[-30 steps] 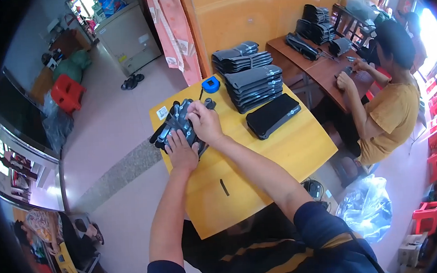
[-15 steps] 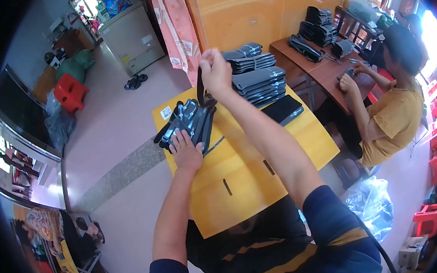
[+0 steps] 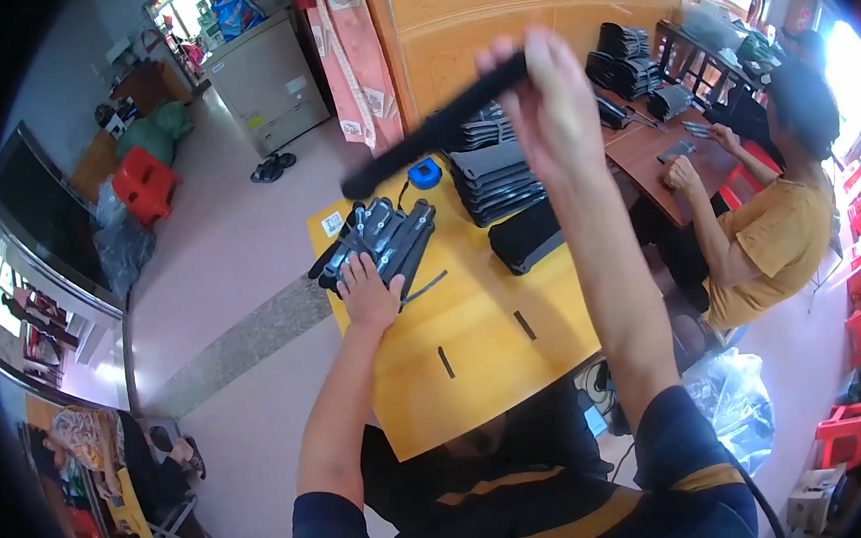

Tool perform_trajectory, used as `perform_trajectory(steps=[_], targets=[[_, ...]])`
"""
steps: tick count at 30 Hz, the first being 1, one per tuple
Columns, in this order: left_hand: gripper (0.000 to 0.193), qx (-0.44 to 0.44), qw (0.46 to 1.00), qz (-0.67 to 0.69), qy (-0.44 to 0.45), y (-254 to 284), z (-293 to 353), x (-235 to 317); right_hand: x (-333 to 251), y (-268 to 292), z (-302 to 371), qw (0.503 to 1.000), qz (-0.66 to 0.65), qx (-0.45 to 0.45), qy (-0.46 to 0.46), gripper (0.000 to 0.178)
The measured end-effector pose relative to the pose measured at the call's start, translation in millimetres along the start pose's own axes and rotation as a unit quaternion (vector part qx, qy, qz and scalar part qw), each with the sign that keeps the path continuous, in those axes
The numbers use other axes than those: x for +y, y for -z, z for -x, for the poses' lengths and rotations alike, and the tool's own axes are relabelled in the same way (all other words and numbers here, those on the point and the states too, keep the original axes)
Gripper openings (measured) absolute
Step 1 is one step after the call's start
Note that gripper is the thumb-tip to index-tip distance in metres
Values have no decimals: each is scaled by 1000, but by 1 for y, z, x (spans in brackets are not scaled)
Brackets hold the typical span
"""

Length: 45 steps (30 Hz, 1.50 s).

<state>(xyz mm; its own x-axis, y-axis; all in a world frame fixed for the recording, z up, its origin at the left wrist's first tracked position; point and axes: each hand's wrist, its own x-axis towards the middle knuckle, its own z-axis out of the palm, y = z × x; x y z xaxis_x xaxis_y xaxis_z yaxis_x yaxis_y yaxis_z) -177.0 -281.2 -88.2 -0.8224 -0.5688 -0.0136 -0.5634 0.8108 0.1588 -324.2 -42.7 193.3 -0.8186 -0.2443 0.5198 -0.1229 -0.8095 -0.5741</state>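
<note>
My left hand (image 3: pixel 369 294) lies with fingers spread on a loose bundle of dark grey and black folded pieces (image 3: pixel 381 235) with shiny plastic-looking parts. The bundle rests on the yellow table (image 3: pixel 478 394) at its far left corner. My right hand (image 3: pixel 556 99) is raised above the far side of the table and grips one end of a long black strip (image 3: pixel 432 136). The strip slants down to the left, in the air beyond the bundle, and is slightly blurred. A thin grey strap (image 3: pixel 424 287) lies beside the bundle.
Neat stacks of grey folded pieces (image 3: pixel 489 182) and a black flat piece (image 3: pixel 527 237) lie on the table's right side. A blue tape-measure-like case (image 3: pixel 425 174) sits near the far edge. To the right, a person in a yellow shirt (image 3: pixel 768 233) works at a brown table (image 3: pixel 646 162).
My right hand has moved right and up, pulling the black strip away from the bundle. The blue case has come into sight. My left hand stays on the bundle.
</note>
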Motion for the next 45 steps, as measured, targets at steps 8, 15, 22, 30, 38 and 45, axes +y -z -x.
perform_trajectory(steps=[8,15,22,30,38,45], targets=[[56,138,948,252,-136,28,14,7,38,131,205,953,26,226,-199,18],[32,-52,877,471,-81,32,20,48,57,176,286,915,26,330,-232,13],[26,-131,861,483,-89,28,-6,85,43,194,299,914,230,267,-202,15],[24,-127,828,545,-28,68,-76,129,23,196,296,785,600,104,-110,8],[33,-102,830,549,-10,71,-114,164,17,188,280,754,653,49,-50,17],[31,-76,833,548,8,55,-117,163,45,165,100,738,661,-3,139,31]])
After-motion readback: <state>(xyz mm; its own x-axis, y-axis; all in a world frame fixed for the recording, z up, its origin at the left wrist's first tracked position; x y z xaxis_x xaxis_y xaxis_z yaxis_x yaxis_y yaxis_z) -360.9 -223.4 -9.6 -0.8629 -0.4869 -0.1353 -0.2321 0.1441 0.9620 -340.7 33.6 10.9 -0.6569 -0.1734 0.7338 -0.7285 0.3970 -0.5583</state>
